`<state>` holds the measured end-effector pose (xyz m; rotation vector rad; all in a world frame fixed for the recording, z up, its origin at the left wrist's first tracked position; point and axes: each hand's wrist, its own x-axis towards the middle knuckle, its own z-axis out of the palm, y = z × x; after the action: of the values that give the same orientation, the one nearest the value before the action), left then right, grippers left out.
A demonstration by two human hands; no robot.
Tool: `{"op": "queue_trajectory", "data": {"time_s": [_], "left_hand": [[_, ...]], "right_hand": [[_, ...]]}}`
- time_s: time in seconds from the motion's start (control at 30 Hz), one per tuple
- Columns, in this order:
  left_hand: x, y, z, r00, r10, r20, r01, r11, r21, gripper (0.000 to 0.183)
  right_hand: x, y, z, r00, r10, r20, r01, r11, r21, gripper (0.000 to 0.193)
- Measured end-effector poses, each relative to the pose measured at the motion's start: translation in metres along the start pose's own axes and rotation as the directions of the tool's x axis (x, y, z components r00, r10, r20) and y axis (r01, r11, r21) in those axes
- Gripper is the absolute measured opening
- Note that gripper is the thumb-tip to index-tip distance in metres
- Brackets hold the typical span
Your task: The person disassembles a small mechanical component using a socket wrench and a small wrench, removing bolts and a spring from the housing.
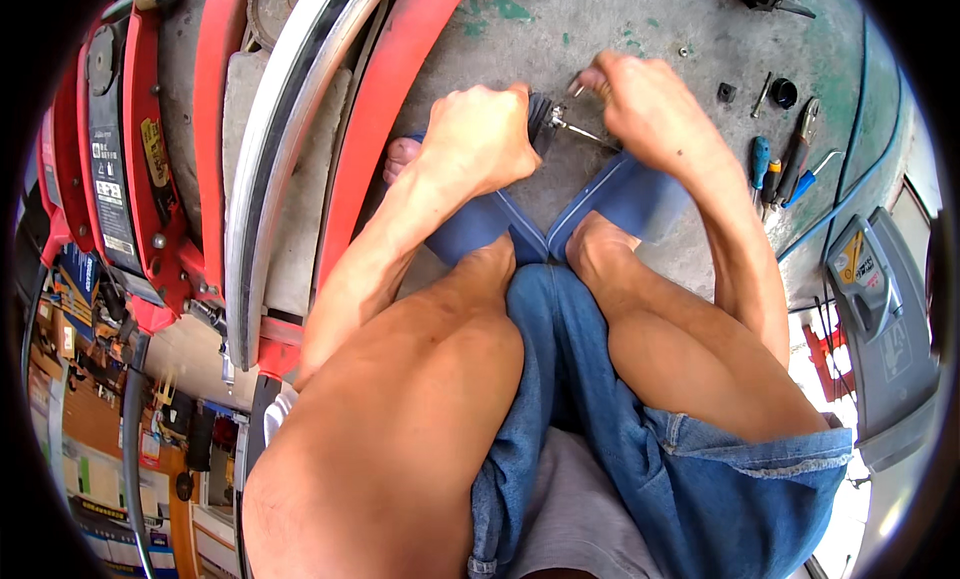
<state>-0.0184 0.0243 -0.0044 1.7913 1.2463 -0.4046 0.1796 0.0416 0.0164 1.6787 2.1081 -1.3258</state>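
Black and ribbed, the part (541,119) at the left hand (480,134) ends in a bright silver fitting (558,115), from which a thin, shiny rod (585,132) slants down to the right. All of this is above the grey floor (545,211), beyond the toes and between the two hands, just past the gap between the blue slippers (465,231). The left forearm (365,264) rises from beside the left knee and leans inward, ending in a fist, knuckles up, with its fingers curled together against the ribbed part. The right forearm (745,259) comes up outside the right shin, the wrist bent so that the right hand (645,104) turns in toward the fitting; its thumb and forefinger seem to pinch a small metal bit (577,87) just above the fitting. The left fingertips are hidden behind the fist, so how firmly they grip cannot be told. The right hand's other fingers are folded out of sight, its fingertips are blurred, and the bit is too small to identify. The rod's far end passes close to the right hand, but whether they touch is unclear. Far left, a red frame (88,139) is cut off by the dark rim.
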Motion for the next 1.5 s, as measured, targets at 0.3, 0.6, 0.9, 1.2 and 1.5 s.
{"op": "queue_trajectory", "data": {"time_s": [0.3, 0.6, 0.9, 1.2, 1.5], "left_hand": [[0.001, -0.001, -0.003, 1.000, 0.008, 0.000, -0.008, 0.999, -0.031, 0.049], [-0.003, -0.004, 0.001, 0.999, -0.042, -0.011, 0.041, 0.996, -0.074, 0.044], [0.002, -0.007, 0.000, 1.000, 0.005, 0.013, -0.003, 0.984, -0.180, 0.039], [0.004, -0.007, 0.000, 0.999, 0.006, 0.032, -0.001, 0.986, -0.168, 0.042], [0.003, -0.006, -0.002, 0.999, 0.002, 0.048, 0.005, 0.987, -0.159, 0.045]], "right_hand": [[-0.002, 0.021, 0.014, 0.998, -0.056, 0.014, 0.052, 0.976, 0.211, 0.026], [0.000, 0.019, 0.021, 0.973, -0.223, -0.056, 0.230, 0.952, 0.203, 0.022], [0.004, 0.019, 0.018, 0.977, -0.203, -0.065, 0.212, 0.954, 0.212, 0.016], [0.011, 0.026, 0.016, 0.963, -0.265, -0.049, 0.269, 0.931, 0.246, 0.016], [0.012, 0.028, 0.015, 0.959, -0.282, -0.035, 0.282, 0.933, 0.225, 0.017]]}}
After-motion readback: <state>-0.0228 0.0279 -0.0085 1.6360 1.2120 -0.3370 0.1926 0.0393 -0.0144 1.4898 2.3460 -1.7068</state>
